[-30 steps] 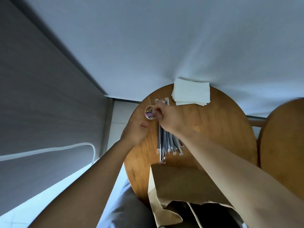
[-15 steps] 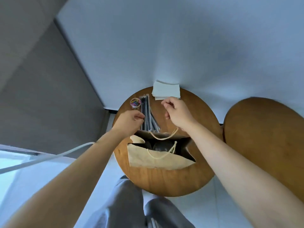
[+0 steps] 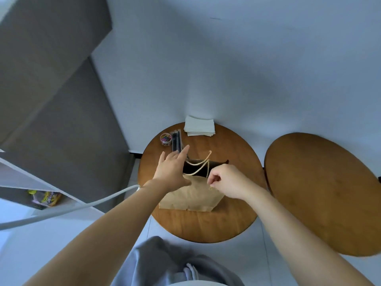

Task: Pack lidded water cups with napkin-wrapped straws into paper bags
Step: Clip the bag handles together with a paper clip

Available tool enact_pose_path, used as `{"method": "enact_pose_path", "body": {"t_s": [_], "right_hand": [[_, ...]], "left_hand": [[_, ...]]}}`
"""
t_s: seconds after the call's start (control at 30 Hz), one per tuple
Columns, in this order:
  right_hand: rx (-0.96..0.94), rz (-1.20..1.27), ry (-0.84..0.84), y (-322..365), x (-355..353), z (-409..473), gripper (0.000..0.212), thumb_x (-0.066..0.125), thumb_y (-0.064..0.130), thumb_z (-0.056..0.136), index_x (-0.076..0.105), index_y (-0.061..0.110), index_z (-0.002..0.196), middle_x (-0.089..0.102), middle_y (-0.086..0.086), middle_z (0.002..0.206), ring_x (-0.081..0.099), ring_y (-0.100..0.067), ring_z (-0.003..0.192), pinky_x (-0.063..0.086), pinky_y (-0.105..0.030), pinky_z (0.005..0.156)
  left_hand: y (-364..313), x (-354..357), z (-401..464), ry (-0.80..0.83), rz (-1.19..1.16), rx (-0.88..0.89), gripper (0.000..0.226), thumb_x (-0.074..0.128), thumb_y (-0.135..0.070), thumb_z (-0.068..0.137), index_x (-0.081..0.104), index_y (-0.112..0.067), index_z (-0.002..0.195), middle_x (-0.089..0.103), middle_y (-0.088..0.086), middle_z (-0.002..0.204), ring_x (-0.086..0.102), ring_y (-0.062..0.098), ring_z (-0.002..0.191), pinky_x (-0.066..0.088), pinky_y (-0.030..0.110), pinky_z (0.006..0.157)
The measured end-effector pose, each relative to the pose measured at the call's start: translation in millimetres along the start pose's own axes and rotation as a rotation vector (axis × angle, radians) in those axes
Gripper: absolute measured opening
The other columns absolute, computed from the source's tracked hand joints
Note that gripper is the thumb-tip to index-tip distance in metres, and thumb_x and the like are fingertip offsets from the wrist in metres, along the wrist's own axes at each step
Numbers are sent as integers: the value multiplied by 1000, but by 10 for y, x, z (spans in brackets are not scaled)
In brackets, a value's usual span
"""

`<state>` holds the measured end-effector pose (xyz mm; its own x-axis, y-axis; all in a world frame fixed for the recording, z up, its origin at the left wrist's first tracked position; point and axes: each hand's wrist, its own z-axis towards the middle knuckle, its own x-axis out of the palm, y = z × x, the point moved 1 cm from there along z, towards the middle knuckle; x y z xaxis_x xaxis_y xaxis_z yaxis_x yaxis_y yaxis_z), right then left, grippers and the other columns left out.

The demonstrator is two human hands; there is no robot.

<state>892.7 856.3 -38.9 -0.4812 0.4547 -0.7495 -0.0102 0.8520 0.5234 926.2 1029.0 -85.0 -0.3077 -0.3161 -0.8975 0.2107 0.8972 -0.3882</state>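
While both arms are reaching forward over it, a round wooden tabletop (image 3: 206,223) is carrying everything, and a second round wooden top (image 3: 321,193) is standing well off to the right of the right hand. Between and just under the two hands, a brown paper bag (image 3: 191,197) is lying with its dark mouth facing away and its cord handles (image 3: 201,164) arching over the opening. A stack of white napkins (image 3: 199,126) is sitting beyond both hands, at the far edge. Straws (image 3: 176,141) in clear wrappers are lying just past the left fingertips, and a small tub of coloured clips (image 3: 166,138) is sitting beside them on the left. The left hand (image 3: 172,170) is spreading its fingers flat over the bag's left rim. The right hand (image 3: 226,182) is curling its fingers, pinching something small at the near rim of the bag; what it is cannot be told.
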Motion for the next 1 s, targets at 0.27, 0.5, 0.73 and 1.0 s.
{"method": "enact_pose_path", "body": {"t_s": [0.27,0.5,0.73,1.0], "right_hand": [[60,60,-111,221,280,287,21,53,9,94,69,9,107,67,-5,111,61,-15,97,41,-12,77],[102,10,-240,223,150,579,16,52,4,91,67,6,94,66,-9,95,62,-24,90,48,-29,75],[90,-179,-183,266,146,705,20,47,4,93,64,14,92,50,3,85,53,-19,81,33,-21,64],[121,-130,-155,216,112,750,21,49,8,93,55,23,79,47,13,66,49,-11,66,28,-13,49]], "left_hand": [[39,95,212,46,-76,-67,16,54,-37,94,65,-29,86,53,-10,86,51,18,106,13,49,111],[80,56,358,127,-81,-8,18,52,-35,96,63,-26,86,52,-7,90,49,20,111,6,57,114],[153,44,391,150,-112,20,17,50,-33,97,65,-24,97,50,-6,94,47,21,113,7,55,114],[164,-6,417,171,-122,39,16,50,-32,97,53,-28,82,53,-4,95,48,21,114,10,54,113]]}}
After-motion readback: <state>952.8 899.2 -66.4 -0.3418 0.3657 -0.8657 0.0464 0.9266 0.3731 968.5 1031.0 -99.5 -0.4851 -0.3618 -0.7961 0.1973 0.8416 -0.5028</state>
